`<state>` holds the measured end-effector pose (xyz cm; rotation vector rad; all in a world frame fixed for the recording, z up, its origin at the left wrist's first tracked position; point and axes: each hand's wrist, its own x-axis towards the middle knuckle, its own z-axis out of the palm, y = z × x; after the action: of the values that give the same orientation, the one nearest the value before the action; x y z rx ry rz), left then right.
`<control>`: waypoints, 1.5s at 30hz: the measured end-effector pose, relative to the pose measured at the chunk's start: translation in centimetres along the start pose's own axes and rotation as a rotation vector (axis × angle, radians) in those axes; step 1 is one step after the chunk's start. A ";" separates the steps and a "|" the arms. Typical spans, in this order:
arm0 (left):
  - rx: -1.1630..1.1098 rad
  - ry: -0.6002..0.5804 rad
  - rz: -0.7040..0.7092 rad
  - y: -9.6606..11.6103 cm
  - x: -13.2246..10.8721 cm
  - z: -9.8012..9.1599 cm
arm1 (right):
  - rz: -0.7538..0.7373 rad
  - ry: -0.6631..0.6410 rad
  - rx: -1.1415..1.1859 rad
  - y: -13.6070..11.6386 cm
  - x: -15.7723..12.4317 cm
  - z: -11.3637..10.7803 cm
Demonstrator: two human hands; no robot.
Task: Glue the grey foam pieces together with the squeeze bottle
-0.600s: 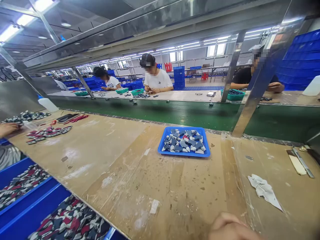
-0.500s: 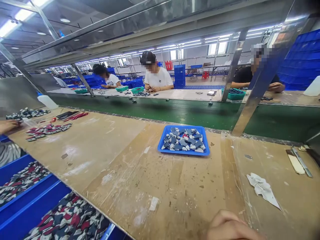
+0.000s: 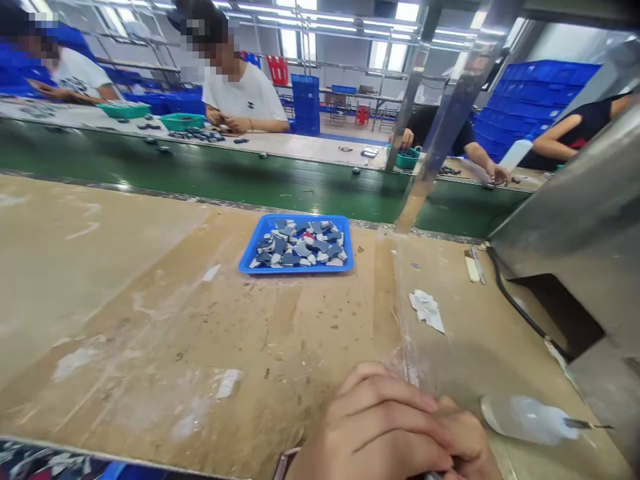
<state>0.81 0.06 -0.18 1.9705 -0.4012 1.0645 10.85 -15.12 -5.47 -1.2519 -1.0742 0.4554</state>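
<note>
At the bottom of the view my left hand (image 3: 380, 423) is closed, its fingers curled over toward my right hand (image 3: 467, 437). A dark band shows at the left wrist. The right hand is also closed and pressed against the left one. Between them, at the lower edge, only a sliver of something grey shows; the fingers hide the rest. Right of the hands a translucent squeeze bottle (image 3: 530, 417) with a thin metal tip lies on its side. Farther off, a blue tray (image 3: 246, 265) holds several small grey-blue and white pieces (image 3: 303, 248), one with red.
A crumpled white tissue (image 3: 427, 310) and a flat blade-like tool (image 3: 475, 265) lie on the brown tabletop (image 3: 320, 320). A metal housing (image 3: 575, 267) stands at right with a black cable (image 3: 520, 303). Beyond runs a green conveyor belt (image 3: 210, 170); several people work across it.
The view has swung right and down, bringing the bottle and metal housing into sight. Both hands now show together; before, only part of one hand was visible at the bottom.
</note>
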 end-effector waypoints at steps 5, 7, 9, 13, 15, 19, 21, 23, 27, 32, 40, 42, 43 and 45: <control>0.050 -0.050 0.026 -0.1 -0.3 0.2 | -0.244 0.174 0.158 -0.5 2.3 2.8; 0.050 -0.061 0.002 0.2 0.0 -0.2 | -0.250 0.111 0.231 -0.8 2.9 3.2; 0.048 -0.075 -0.026 0.5 0.2 -0.4 | -0.155 0.139 0.246 -1.3 2.9 3.2; 0.060 -0.068 -0.062 0.7 0.1 -0.3 | -0.009 0.231 0.276 -2.5 2.1 3.1; 0.063 -0.059 -0.067 0.7 0.2 -0.2 | -0.002 0.207 0.306 -2.8 2.0 3.1; 0.073 -0.060 -0.057 0.5 0.3 -0.1 | 0.037 0.172 0.329 -2.9 2.5 3.0; 0.098 -0.051 -0.017 0.3 0.3 -0.1 | 0.066 0.148 0.308 -3.2 2.8 3.0; 0.125 -0.036 0.020 0.0 0.1 -0.1 | 0.086 0.107 0.289 -3.6 3.1 2.9; 0.119 -0.054 0.015 -0.2 -0.1 -0.2 | 0.100 0.015 0.364 -4.3 3.8 3.1; 0.049 -0.056 -0.106 0.6 -0.1 -0.2 | 0.018 -0.036 0.459 -4.1 4.3 3.2; 0.014 -0.035 -0.149 1.1 0.4 -0.1 | 0.013 -0.024 0.456 -4.2 4.0 2.9; 0.027 -0.038 -0.148 1.1 0.5 -0.2 | 0.041 0.004 0.412 -4.2 3.9 2.8; 0.034 -0.042 -0.151 1.1 0.5 -0.2 | 0.060 0.020 0.383 -4.2 3.9 2.7; 0.050 -0.053 -0.154 1.1 0.6 -0.2 | 0.091 0.035 0.341 -4.3 3.9 2.6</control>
<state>0.38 -0.33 0.92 2.0419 -0.2485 0.9349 9.43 -11.97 -0.16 -1.0041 -0.8688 0.6550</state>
